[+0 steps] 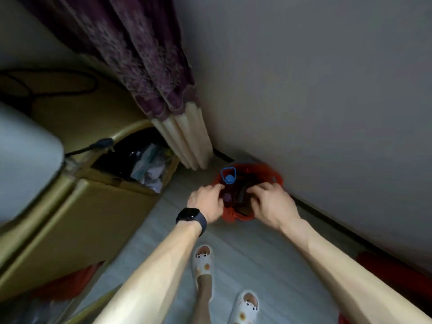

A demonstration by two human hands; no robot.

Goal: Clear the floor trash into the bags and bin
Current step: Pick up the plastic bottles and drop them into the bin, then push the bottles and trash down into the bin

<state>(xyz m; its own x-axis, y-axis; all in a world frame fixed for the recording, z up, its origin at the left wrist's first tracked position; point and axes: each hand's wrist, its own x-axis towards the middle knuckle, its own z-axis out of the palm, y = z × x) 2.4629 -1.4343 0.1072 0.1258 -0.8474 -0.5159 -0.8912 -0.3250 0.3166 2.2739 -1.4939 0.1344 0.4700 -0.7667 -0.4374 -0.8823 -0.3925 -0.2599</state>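
Observation:
A red plastic bag (268, 174) stands open on the floor against the wall. Inside it I see a bottle top with a blue cap and blue handle ring (229, 176) and dark trash. My left hand (205, 202), with a black watch on the wrist, grips the bag's left rim, fingers curled over it. My right hand (271, 202) grips the bag's right front rim. A cardboard box (109, 183) lined with a black bag holds paper and plastic waste at the left.
A purple curtain (149, 66) with a cream hem hangs over the corner. A tan table (70, 127) with a cable overhangs the box. Another red bag (392, 270) lies by the wall at right. My feet in white slippers (203, 260) stand on grey floor.

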